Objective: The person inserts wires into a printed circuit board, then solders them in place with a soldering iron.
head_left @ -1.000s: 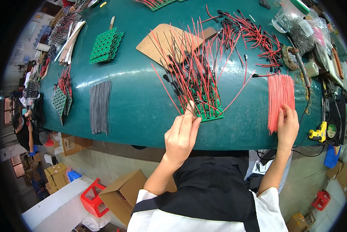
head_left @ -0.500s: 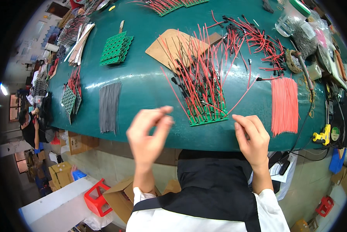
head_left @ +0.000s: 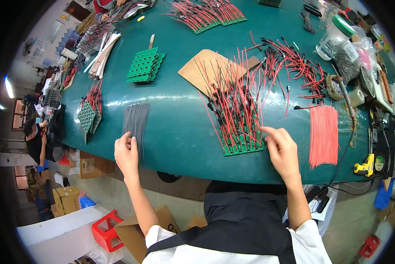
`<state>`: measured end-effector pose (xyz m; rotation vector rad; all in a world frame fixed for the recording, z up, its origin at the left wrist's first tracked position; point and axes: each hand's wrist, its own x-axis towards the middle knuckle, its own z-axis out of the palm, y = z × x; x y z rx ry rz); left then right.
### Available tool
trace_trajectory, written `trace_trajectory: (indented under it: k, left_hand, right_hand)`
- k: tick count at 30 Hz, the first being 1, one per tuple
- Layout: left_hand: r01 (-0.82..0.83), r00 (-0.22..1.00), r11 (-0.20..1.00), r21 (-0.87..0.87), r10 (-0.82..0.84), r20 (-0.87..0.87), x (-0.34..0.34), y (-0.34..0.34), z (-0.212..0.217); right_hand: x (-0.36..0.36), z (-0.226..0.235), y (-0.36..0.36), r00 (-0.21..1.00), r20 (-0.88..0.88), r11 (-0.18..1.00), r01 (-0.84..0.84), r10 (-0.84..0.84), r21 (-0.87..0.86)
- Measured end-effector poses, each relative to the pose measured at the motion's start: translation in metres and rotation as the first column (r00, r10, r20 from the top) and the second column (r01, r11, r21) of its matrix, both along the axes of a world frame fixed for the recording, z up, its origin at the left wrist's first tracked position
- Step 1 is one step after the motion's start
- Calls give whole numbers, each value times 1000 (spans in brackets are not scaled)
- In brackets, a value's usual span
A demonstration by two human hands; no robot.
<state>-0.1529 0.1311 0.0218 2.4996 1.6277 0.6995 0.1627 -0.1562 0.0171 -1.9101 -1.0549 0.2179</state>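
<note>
My left hand [head_left: 126,155] is at the near end of a flat bundle of dark grey wires [head_left: 136,118], thumb and fingertips closed over its edge; any single wire between them is too fine to see. My right hand [head_left: 283,150] hovers beside the near right corner of a green circuit board panel [head_left: 243,148], index finger stretched toward it and thumb apart. From the panel rises a thicket of red and black wires with black connectors [head_left: 232,105], leaning over a tan board [head_left: 206,66]. A bundle of loose red wires [head_left: 324,136] lies right of my right hand.
Red leads with black connectors [head_left: 301,66] lie scattered at the back right. Stacked green panels [head_left: 144,65] and wired panels [head_left: 88,115] stand left. Rightward are a clear jar [head_left: 334,42], a soldering iron [head_left: 348,90] and a yellow-handled tool [head_left: 365,166]. Another person [head_left: 36,138] is far left.
My left hand has moved left, from beside the panel to the dark grey wires. My right hand stays by the panel's corner. A red wire that slanted rightward there no longer does.
</note>
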Motion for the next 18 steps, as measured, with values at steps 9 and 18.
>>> trace_trajectory:
  k: [9, 18]
  left_hand:
    - [277, 932, 961, 24, -274, 235, 50, -15, 36]
    - [715, 698, 697, 51, -708, -108, 158, 47, 17]
  right_hand:
    - [13, -13, 7, 963, -152, 972, 203, -220, -122]
    - [16, -7, 14, 887, -423, 979, 132, -187, -158]
